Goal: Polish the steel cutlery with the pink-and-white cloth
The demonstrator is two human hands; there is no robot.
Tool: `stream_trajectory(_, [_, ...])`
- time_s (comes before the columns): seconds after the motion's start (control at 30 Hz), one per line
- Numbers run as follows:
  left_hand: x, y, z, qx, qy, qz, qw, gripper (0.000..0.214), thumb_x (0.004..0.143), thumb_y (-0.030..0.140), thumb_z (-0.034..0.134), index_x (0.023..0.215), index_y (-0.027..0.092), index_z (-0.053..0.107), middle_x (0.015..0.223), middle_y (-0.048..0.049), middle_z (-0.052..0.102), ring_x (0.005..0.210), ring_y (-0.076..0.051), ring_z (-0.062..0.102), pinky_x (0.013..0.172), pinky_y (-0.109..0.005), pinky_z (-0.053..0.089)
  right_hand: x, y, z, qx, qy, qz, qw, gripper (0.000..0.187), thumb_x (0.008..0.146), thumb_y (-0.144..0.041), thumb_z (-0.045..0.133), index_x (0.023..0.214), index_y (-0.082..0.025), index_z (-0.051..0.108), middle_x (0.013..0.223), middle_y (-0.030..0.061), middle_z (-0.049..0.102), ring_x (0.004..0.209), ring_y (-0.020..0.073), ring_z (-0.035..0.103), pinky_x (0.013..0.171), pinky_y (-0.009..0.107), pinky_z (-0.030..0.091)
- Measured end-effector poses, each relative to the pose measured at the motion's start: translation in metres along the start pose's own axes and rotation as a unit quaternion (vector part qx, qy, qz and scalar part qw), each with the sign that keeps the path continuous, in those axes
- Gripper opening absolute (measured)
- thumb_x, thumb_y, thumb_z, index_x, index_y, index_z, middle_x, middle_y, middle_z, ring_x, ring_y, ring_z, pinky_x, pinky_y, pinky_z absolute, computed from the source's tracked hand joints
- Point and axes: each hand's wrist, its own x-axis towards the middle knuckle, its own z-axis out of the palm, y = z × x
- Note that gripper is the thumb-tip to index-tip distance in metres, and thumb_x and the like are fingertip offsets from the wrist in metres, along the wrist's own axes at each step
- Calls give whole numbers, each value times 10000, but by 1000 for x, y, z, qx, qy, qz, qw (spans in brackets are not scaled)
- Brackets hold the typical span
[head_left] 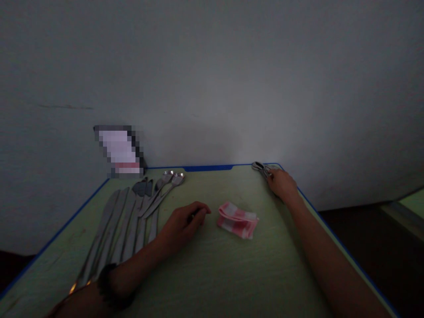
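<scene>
At the far right corner of the table, my right hand [282, 182] has its fingers closed on metal spoons [257, 166]. Their bowls point toward the wall, while the fingers partly cover their handles. My left hand [185, 221] rests near the middle of the table, loosely curled, with nothing visible in it. A folded pink-and-white checked cloth [237, 221] lies just right of that hand. To its left is a row of silver cutlery: table knives [105, 221] and several pieces with darker, broader heads [139, 188]. Two shiny spoons [178, 178] lie across the row's right end.
A blurred-out phone or tablet [119, 148] leans on the wall [212, 79] at the back left. Blue trim edges the pale green table [212, 282]. A dark floor [361, 238] shows on the right, with another green surface [410, 207] beyond.
</scene>
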Motion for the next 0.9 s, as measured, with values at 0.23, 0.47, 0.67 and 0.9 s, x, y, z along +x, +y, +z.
stream_trajectory(0.23, [1,-2,1,16,-14,0,1000,268,881,326,397,911,186,624,641,21,573,566,-118,508,539,-206,373,3,4,2,16,-14,-1,1000,373,848,-327,416,1177,-225,559,1129,98,620,1018,238,583,825,342,442])
stream_trajectory(0.47, [1,2,-1,18,-20,5,1000,270,875,314,394,899,177,626,656,11,587,576,-124,513,541,-209,377,3,5,1,18,-16,2,1000,363,832,-343,437,1148,-234,577,1095,101,637,993,247,597,806,345,455])
stream_trajectory(0.67, [0,0,0,18,-21,6,1000,271,875,327,392,895,186,623,636,20,576,551,-119,498,529,-206,368,1,3,-2,19,-27,4,999,383,801,-344,497,1163,-246,569,1080,105,641,997,264,594,787,357,467])
stream_trajectory(0.9, [0,1,1,16,-20,7,1000,278,873,322,388,891,182,627,617,21,573,531,-114,490,516,-202,362,-1,1,-5,23,-18,14,999,376,816,-324,483,1183,-305,563,1107,73,639,1011,253,593,795,350,472])
